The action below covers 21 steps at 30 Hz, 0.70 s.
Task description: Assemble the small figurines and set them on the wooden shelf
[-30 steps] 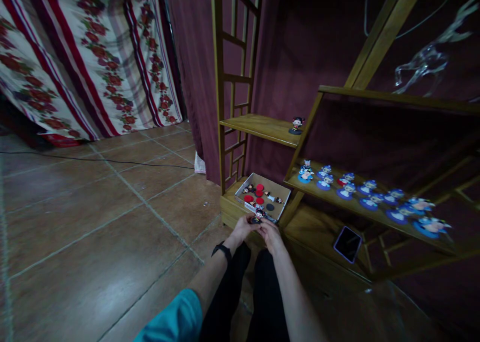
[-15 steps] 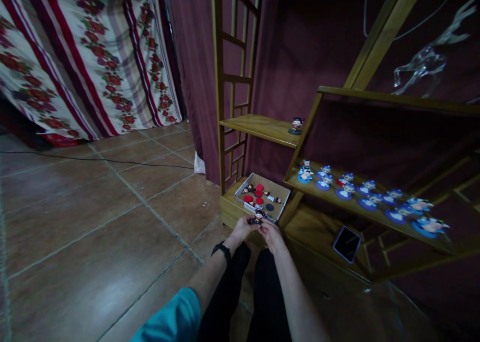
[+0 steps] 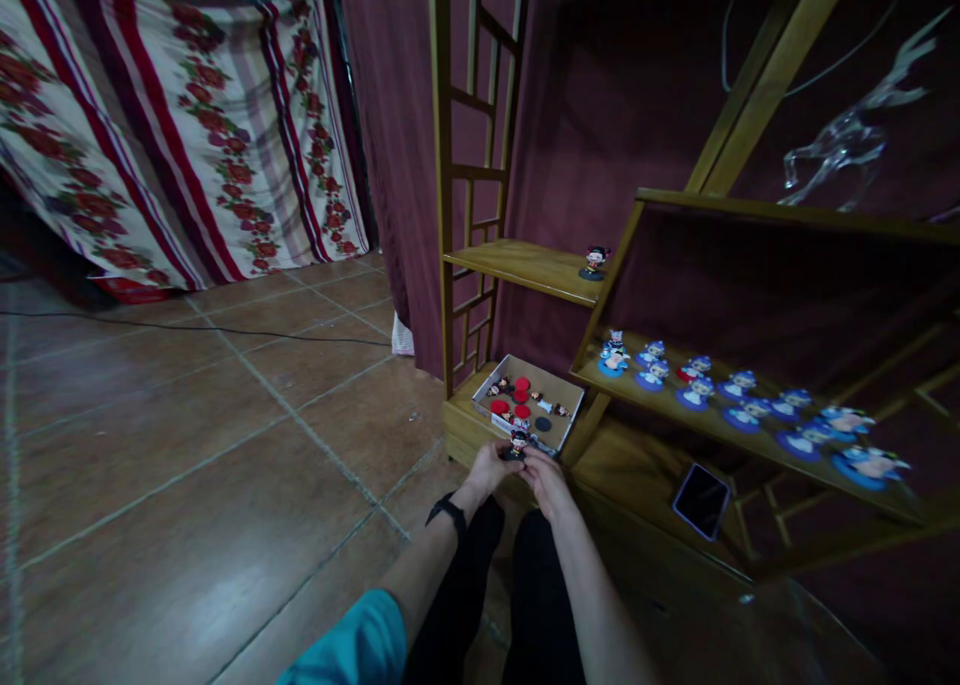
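Observation:
Between my two hands is a small dark-haired figurine on a dark round base (image 3: 517, 444), standing upright. My left hand (image 3: 489, 468) pinches its base from the left, and my right hand (image 3: 545, 475) grips it from the right. Just beyond my fingers is a shallow cardboard box (image 3: 566, 393) on the low wooden ledge. Inside it lie several loose figurines, red round discs (image 3: 522, 385) and a dark round base (image 3: 543, 424). A similar figurine (image 3: 595, 262) stands on the upper left shelf.
Several blue and white figurines (image 3: 696, 394) stand in rows on the right shelf. A phone or tablet (image 3: 702, 501) lies below them. A clear deer ornament (image 3: 840, 145) is at upper right. A black cable (image 3: 300, 337) crosses the tiled floor (image 3: 225, 485) at left.
The view has tilted slightly, so the shelves and box appear a little lower. My hands keep the figurine in nearly the same place.

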Motion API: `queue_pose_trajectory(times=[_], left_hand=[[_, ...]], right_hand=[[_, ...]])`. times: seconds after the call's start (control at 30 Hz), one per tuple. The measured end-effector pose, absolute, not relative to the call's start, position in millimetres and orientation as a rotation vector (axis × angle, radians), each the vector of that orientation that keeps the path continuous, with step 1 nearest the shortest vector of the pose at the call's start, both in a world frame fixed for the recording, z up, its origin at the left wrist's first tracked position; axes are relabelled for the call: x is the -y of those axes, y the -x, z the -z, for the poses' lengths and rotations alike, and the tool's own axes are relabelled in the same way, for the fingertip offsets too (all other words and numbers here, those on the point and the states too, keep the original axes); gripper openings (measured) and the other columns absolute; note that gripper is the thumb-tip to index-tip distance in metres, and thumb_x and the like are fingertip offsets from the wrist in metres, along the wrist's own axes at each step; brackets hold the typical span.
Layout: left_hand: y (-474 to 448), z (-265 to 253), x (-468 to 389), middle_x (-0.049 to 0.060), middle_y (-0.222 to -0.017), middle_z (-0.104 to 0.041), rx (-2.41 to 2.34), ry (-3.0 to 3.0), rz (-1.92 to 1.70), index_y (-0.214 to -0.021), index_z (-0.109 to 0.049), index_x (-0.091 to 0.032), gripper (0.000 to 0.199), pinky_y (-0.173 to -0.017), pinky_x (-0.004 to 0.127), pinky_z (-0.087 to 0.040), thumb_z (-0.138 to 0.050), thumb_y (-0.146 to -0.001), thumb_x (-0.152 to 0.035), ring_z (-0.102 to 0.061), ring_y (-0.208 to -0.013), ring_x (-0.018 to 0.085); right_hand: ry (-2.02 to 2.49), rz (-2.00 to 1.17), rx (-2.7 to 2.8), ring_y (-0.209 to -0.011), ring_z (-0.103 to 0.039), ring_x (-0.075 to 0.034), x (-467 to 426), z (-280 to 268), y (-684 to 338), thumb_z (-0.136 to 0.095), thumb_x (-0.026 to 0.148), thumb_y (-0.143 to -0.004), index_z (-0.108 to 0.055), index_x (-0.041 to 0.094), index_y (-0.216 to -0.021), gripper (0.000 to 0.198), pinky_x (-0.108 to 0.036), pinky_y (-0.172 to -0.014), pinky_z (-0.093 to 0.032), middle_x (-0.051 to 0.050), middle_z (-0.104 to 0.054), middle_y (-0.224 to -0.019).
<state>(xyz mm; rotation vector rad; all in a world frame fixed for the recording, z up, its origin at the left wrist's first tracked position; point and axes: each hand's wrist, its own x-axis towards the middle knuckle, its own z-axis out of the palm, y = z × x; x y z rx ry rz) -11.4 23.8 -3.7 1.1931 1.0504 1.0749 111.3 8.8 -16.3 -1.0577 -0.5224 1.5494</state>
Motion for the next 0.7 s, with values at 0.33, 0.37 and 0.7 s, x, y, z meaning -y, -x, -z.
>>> queue_pose_trajectory(times=[0.33, 0.37, 0.7], left_hand=[[10.9, 7.0, -25.5, 0.002, -0.069, -0.065, -1.114, -1.205, -1.099, -0.08, -0.065, -0.011, 0.033, -0.064, 0.025, -0.043, -0.07, -0.047, -0.01, -0.057, -0.065, 0.015], [10.8, 7.1, -25.7, 0.002, -0.07, -0.065, -1.096, -1.199, -1.101, -0.08, -0.064, -0.011, 0.032, -0.064, 0.025, -0.043, -0.069, -0.048, -0.01, -0.056, -0.065, 0.015], [8.8, 8.6, -24.6, 0.004, -0.079, -0.064, -1.044, -0.951, -1.269, -0.085, -0.058, -0.013, 0.044, -0.073, 0.029, -0.044, -0.071, -0.045, -0.002, -0.058, -0.076, 0.016]], right_hand=[[1.065, -1.538, 0.515, -0.077, -0.063, -0.017, -6.9, 13.6, -109.7, -0.064, 0.015, -0.054, -0.066, 0.017, -0.081, 0.027, -0.029, -0.07, -0.05, -0.004, -0.069, -0.08], [1.069, -1.536, 0.516, -0.078, -0.063, -0.017, -6.5, 12.8, -109.5, -0.064, 0.014, -0.054, -0.066, 0.017, -0.081, 0.027, -0.03, -0.071, -0.05, -0.004, -0.069, -0.08], [1.045, -1.54, 0.497, -0.077, -0.065, -0.017, -5.1, 9.4, -109.4, -0.066, 0.012, -0.056, -0.065, 0.017, -0.081, 0.026, -0.03, -0.074, -0.051, -0.003, -0.069, -0.077]])
